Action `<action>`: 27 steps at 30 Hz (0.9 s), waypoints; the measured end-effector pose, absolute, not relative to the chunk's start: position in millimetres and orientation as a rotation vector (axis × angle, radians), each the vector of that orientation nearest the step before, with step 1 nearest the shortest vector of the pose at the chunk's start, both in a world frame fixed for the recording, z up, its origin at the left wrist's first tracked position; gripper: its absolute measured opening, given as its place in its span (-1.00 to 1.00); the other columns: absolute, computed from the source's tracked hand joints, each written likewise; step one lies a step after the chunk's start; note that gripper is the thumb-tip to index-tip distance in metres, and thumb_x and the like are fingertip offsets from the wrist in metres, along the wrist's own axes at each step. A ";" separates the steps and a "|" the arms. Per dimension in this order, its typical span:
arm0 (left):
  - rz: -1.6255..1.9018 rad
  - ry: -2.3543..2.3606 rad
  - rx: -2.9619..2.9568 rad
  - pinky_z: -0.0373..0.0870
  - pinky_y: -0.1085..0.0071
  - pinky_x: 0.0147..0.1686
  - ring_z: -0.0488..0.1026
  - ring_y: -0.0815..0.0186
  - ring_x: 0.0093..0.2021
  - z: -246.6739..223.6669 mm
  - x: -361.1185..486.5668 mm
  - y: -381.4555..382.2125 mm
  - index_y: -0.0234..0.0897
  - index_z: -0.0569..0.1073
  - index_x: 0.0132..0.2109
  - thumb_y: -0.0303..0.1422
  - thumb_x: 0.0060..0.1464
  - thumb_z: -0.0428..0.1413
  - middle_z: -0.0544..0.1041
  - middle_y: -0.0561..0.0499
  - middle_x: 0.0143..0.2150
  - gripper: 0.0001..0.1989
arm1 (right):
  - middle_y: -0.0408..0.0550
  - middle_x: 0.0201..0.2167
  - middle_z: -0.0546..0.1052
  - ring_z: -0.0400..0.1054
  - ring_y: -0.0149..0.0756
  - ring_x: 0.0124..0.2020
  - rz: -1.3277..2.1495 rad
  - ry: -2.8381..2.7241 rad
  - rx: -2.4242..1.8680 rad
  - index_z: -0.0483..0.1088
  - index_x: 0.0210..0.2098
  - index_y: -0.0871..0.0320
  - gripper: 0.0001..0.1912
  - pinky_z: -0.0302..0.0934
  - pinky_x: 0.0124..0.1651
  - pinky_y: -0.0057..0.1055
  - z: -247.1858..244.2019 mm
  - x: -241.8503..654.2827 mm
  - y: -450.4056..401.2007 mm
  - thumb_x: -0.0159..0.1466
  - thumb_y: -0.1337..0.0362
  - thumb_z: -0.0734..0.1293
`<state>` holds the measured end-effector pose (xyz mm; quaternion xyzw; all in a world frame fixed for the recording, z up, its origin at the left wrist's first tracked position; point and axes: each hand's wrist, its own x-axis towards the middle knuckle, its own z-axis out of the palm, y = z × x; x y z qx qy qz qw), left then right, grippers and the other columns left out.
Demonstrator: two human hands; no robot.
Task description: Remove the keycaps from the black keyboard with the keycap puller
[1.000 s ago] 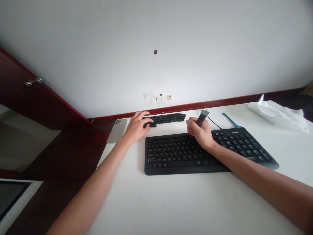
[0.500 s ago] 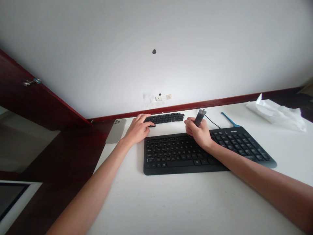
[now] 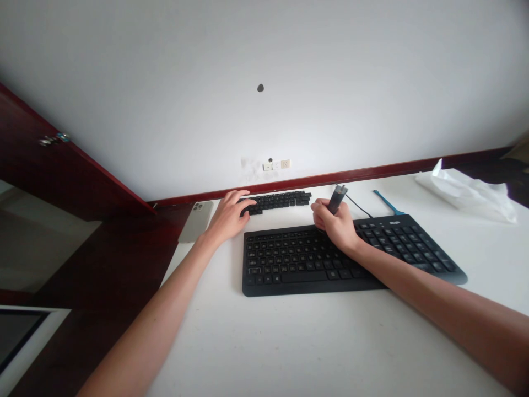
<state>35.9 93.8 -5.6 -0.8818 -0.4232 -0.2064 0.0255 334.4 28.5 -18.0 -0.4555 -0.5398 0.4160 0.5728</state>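
Both hands are well apart from where I stand: the right hand (image 3: 338,225) is wrapped around a dark tool (image 3: 338,199) above the black keyboard (image 3: 289,260), which lies on the white table (image 3: 289,342). The left hand (image 3: 230,216), fingers spread, is beside the white phone (image 3: 196,221), reaching the rows of black keycaps (image 3: 283,200) behind the keyboard; I can't tell whether it touches them. Farther right lie a thin blue tool (image 3: 386,202) and a crumpled white bag (image 3: 467,194).

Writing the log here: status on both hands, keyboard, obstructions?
Left hand open at black keycaps. Right hand holding dark tool over keyboard. Right forearm partly hides keyboard.
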 end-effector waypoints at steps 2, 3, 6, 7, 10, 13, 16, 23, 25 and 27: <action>-0.708 -1.348 -2.692 0.27 0.01 0.37 0.30 0.06 0.34 -7.9 32.3 96.5 -0.13 0.53 0.16 -0.42 0.30 0.12 0.41 -0.07 0.32 -0.67 | -0.23 -0.70 0.14 -0.04 -0.45 -0.62 0.981 -1.259 -1.069 0.07 -0.63 0.08 -0.52 -0.14 -0.55 -0.39 -18.6 334.5 28.6 0.34 0.18 0.33; -0.738 -1.366 -2.675 0.27 0.01 0.37 0.30 0.05 0.34 -9.1 30.9 97.5 -0.14 0.52 0.18 -0.37 0.32 0.13 0.41 -0.08 0.32 -0.68 | -0.23 -0.70 0.14 -0.03 -0.45 -0.62 0.982 -1.259 -1.070 0.07 -0.62 0.08 -0.52 -0.14 -0.55 -0.39 -18.9 334.6 28.7 0.34 0.18 0.33; -0.809 -1.390 -2.637 0.28 -0.01 0.36 0.31 0.04 0.32 -11.4 29.7 98.7 -0.15 0.49 0.22 -0.28 0.33 0.16 0.41 -0.10 0.31 -0.65 | -0.23 -0.69 0.13 -0.04 -0.45 -0.62 0.983 -1.259 -1.069 0.06 -0.62 0.08 -0.51 -0.14 -0.55 -0.39 -19.6 334.5 29.0 0.34 0.18 0.33; -0.829 -1.389 -2.633 0.28 -0.01 0.36 0.32 0.04 0.32 -11.3 30.2 98.6 -0.15 0.49 0.22 -0.27 0.33 0.16 0.42 -0.11 0.30 -0.65 | -0.24 -0.70 0.12 -0.04 -0.45 -0.63 0.983 -1.259 -1.067 0.06 -0.62 0.08 -0.51 -0.14 -0.55 -0.39 -19.7 334.5 29.1 0.35 0.17 0.33; -0.887 -1.367 -2.637 0.29 0.00 0.36 0.34 0.06 0.30 -8.2 34.3 96.8 -0.14 0.51 0.19 -0.28 0.35 0.14 0.44 -0.10 0.28 -0.69 | -0.23 -0.70 0.13 -0.04 -0.45 -0.63 0.979 -1.265 -1.062 0.06 -0.62 0.08 -0.51 -0.14 -0.56 -0.39 -19.5 334.6 29.5 0.34 0.16 0.33; -0.924 -1.352 -2.679 0.30 -0.02 0.34 0.35 0.07 0.29 -3.4 45.2 89.9 -0.13 0.54 0.12 -0.30 0.34 0.15 0.46 -0.08 0.25 -0.76 | -0.22 -0.70 0.14 -0.03 -0.45 -0.63 0.972 -1.276 -1.058 0.08 -0.63 0.08 -0.51 -0.14 -0.56 -0.39 -19.5 335.0 29.9 0.34 0.15 0.33; -0.971 -1.330 -2.785 0.34 0.01 0.30 0.38 0.09 0.26 0.6 67.5 70.2 -0.15 0.54 -0.05 -0.36 0.33 0.14 0.49 -0.07 0.18 -0.90 | -0.23 -0.71 0.14 -0.04 -0.45 -0.63 0.983 -1.266 -1.049 0.09 -0.63 0.08 -0.51 -0.14 -0.57 -0.39 -20.0 335.0 30.3 0.34 0.14 0.34; -0.822 -1.164 -3.142 0.41 0.02 0.20 0.43 0.02 0.19 -3.0 127.3 -7.4 -0.15 0.45 -0.04 -0.20 0.19 0.28 0.50 -0.12 0.13 -0.74 | -0.25 -0.70 0.13 -0.04 -0.46 -0.64 0.977 -1.261 -1.027 0.09 -0.63 0.08 -0.53 -0.13 -0.57 -0.39 -18.9 333.6 30.1 0.34 0.20 0.33; -0.789 -1.104 -3.184 0.41 0.00 0.20 0.43 0.00 0.17 -6.6 134.8 -19.2 -0.15 0.46 -0.03 -0.09 0.13 0.33 0.50 -0.13 0.12 -0.63 | -0.25 -0.70 0.13 -0.04 -0.46 -0.63 0.978 -1.264 -1.021 0.08 -0.63 0.08 -0.53 -0.12 -0.56 -0.40 -18.6 333.5 29.9 0.34 0.20 0.33; -0.743 -1.039 -3.204 0.39 -0.01 0.20 0.43 -0.01 0.18 -9.8 138.3 -24.0 -0.16 0.46 -0.02 -0.03 0.09 0.34 0.50 -0.13 0.12 -0.56 | -0.26 -0.70 0.12 -0.05 -0.47 -0.64 0.980 -1.256 -1.022 0.07 -0.63 0.08 -0.52 -0.12 -0.57 -0.40 -18.6 333.5 29.7 0.34 0.20 0.33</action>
